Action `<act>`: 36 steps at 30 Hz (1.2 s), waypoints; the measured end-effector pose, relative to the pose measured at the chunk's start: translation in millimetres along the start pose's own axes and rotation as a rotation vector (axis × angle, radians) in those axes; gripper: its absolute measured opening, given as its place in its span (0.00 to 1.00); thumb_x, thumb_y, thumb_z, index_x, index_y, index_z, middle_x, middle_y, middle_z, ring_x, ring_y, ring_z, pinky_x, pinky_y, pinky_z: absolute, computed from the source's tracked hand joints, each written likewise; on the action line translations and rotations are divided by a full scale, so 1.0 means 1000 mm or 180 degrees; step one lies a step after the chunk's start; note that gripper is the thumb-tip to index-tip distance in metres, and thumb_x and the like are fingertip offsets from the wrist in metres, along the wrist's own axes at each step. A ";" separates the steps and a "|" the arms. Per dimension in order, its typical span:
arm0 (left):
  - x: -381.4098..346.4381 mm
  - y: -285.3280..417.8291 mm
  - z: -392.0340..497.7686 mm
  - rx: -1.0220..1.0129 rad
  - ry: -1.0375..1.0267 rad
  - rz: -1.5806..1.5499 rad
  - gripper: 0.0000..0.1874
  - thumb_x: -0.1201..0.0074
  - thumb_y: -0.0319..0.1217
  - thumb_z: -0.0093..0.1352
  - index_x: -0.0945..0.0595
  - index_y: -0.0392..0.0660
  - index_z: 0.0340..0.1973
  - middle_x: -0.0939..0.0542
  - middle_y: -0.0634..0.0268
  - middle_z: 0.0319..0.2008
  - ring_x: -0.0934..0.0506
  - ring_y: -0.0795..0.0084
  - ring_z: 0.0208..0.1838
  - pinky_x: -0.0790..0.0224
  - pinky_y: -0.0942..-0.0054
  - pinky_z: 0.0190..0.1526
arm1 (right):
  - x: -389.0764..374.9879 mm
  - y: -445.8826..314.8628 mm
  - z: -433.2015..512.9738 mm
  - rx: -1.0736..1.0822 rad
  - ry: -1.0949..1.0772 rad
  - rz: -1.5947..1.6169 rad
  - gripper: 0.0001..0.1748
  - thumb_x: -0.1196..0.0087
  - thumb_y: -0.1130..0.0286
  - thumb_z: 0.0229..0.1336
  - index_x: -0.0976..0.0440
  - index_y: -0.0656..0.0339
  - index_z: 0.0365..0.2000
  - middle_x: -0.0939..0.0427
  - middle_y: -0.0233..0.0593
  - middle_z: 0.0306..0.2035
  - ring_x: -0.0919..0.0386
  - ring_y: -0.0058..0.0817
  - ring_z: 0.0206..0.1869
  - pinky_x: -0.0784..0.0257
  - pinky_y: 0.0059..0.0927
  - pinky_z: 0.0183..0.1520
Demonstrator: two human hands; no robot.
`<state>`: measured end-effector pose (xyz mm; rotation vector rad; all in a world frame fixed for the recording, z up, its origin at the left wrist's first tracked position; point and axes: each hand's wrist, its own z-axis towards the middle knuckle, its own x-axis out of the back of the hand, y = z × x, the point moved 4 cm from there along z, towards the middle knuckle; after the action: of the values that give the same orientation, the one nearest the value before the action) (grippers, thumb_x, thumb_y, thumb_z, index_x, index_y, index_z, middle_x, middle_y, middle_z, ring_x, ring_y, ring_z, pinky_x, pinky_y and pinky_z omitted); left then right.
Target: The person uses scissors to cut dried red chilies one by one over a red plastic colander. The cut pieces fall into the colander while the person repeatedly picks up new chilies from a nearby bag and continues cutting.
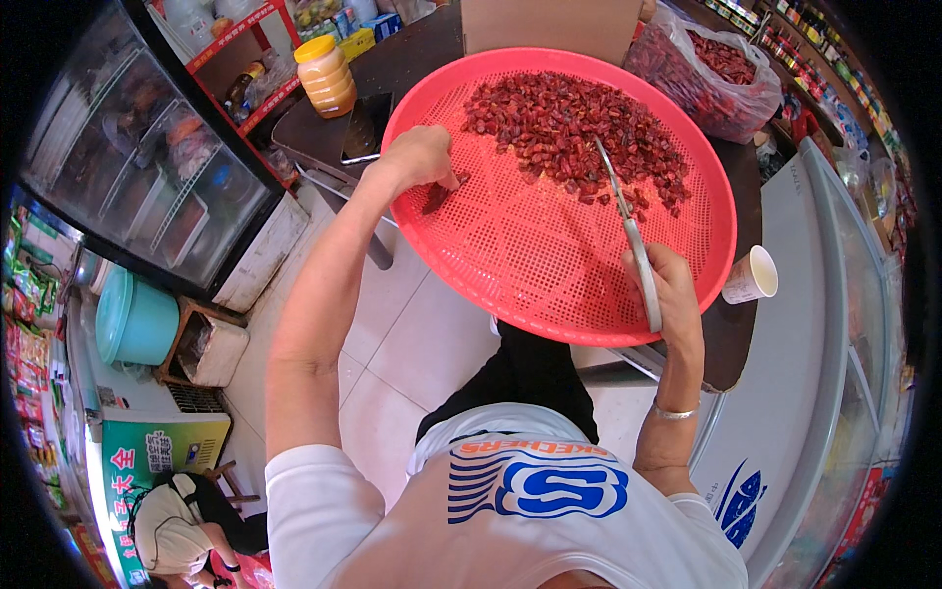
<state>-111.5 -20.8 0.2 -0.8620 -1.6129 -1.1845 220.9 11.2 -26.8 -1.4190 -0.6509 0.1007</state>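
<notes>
A round red plastic sieve basket (500, 243) tilts toward me over the table edge. Cut pieces of dried red chili (567, 132) are heaped across its far side. At the left rim, my left hand (419, 158) has its fingers curled down on a few longer dried chilies (439, 196), partly hidden under the fingertips. My right hand (668, 283) grips metal scissors (634, 235) by the handles over the basket's right side. Their blades point away from me, above the heap, and look nearly closed together.
Behind the basket are a cardboard box (548, 26) and a plastic bag of dried chilies (706, 73). A yellow-lidded jar (324, 77) and a phone (368, 127) lie left; a paper cup (751, 276) stands right, near a chest freezer (780, 353). Another person (176, 523) sits lower left.
</notes>
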 end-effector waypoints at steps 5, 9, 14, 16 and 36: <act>-0.007 0.006 0.001 -0.0100 -0.0199 0.0467 0.23 0.31 0.35 0.49 0.20 0.35 0.36 0.20 0.47 0.35 0.22 0.52 0.42 0.32 0.60 0.44 | -0.001 -0.003 -0.002 -0.0011 -0.0003 -0.0002 0.22 0.40 0.58 0.54 0.32 0.65 0.17 0.39 0.24 0.14 0.42 0.13 0.18 0.48 0.24 0.19; -0.010 0.008 0.001 -0.0155 0.0050 0.0499 0.21 0.34 0.36 0.50 0.21 0.34 0.34 0.20 0.46 0.34 0.22 0.50 0.42 0.32 0.58 0.43 | 0.001 0.002 0.001 0.0073 -0.0008 -0.0091 0.22 0.40 0.59 0.54 0.32 0.66 0.17 0.40 0.25 0.14 0.42 0.13 0.19 0.48 0.25 0.20; -0.020 0.008 0.014 -0.0305 0.0316 0.0361 0.14 0.41 0.32 0.54 0.20 0.34 0.32 0.21 0.44 0.33 0.22 0.48 0.42 0.31 0.57 0.42 | 0.000 -0.002 -0.001 0.0041 -0.0018 -0.0124 0.21 0.39 0.60 0.54 0.31 0.67 0.18 0.40 0.25 0.14 0.41 0.14 0.19 0.47 0.25 0.20; -0.025 0.013 0.018 -0.0256 0.0361 0.0347 0.12 0.46 0.29 0.55 0.20 0.34 0.33 0.21 0.43 0.33 0.22 0.48 0.42 0.31 0.56 0.42 | 0.000 -0.004 -0.001 0.0036 -0.0005 -0.0124 0.21 0.39 0.60 0.53 0.31 0.67 0.18 0.39 0.26 0.14 0.41 0.14 0.19 0.47 0.25 0.20; -0.015 0.050 0.026 -0.0926 0.1102 -0.0236 0.11 0.48 0.23 0.55 0.19 0.34 0.33 0.21 0.44 0.28 0.21 0.50 0.35 0.28 0.58 0.38 | 0.000 -0.004 -0.003 -0.0009 -0.0053 0.0058 0.18 0.40 0.61 0.54 0.29 0.67 0.21 0.38 0.23 0.15 0.41 0.12 0.19 0.48 0.22 0.19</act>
<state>-68.1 18.1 -1.8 -0.7305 -1.2190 -1.5536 221.2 7.5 -23.5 -1.4285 -0.6521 0.1261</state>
